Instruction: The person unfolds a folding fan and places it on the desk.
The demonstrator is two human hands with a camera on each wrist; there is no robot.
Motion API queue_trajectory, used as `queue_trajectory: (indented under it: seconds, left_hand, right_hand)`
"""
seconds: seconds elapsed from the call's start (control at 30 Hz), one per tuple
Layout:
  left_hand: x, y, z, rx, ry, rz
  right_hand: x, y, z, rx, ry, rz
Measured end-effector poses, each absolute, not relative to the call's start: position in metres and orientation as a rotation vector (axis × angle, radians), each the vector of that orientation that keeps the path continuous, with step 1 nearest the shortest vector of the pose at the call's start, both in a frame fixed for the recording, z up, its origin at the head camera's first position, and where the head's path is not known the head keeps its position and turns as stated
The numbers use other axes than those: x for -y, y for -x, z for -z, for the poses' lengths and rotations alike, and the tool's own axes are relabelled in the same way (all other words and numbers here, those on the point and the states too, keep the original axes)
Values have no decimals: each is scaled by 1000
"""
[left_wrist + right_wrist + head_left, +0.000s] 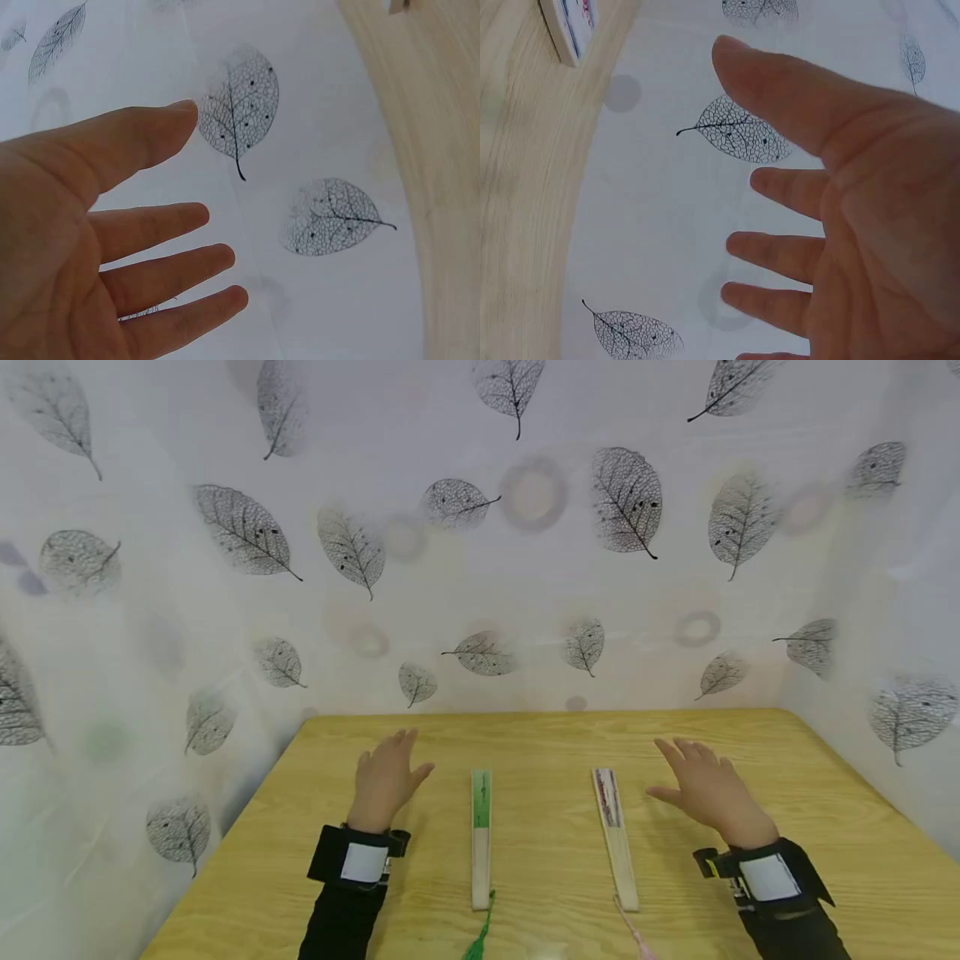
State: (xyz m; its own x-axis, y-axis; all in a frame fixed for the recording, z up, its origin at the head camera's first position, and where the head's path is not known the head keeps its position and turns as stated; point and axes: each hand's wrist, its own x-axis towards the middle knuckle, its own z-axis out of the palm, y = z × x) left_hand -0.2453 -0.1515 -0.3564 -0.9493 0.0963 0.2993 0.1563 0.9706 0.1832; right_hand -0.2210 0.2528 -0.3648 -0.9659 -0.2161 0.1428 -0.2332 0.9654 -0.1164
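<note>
Two folded fans lie lengthwise on the wooden table, apart from each other. The green folding fan [482, 835] has pale wooden ribs and a green tassel at its near end. Slightly tilted, the white patterned folding fan [617, 839] carries a pink tassel. My left hand [385, 785] is held to the left of the green fan, fingers spread, holding nothing. To the right of the patterned fan, my right hand [708, 793] is likewise spread and holds nothing. In the right wrist view, an end of the patterned fan [571, 30] shows at the upper left.
The wooden table [547, 743] reaches back to a white curtain [465, 585] printed with grey leaves, which also surrounds both sides. Each wrist wears a black strap; the green tassel [477, 943] and pink tassel [641, 943] run toward the near edge of the view.
</note>
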Motion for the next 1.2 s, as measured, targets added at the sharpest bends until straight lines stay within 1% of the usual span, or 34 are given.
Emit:
queue_trajectory:
  seconds: [0.17,0.3,0.47,0.7,1.0,1.2]
  left_hand:
    - [147,246,359,2842,191,257]
    - [146,246,360,2852,185,236]
    - [145,245,359,2851,180,223]
    - [140,244,360,2859,208,223]
    - [131,244,361,2866,250,203]
    - [125,241,363,2858,280,237]
  right_hand:
    - [-227,218,373,3152,-217,-390]
    - [-200,217,388,3205,-144,-533]
    - [-179,213,403,3228,-43,-612]
    - [-176,212,411,3282,6,-520]
    - [-175,213,411,3290,-46,-565]
    - [-177,215,412,3244,-59,-683]
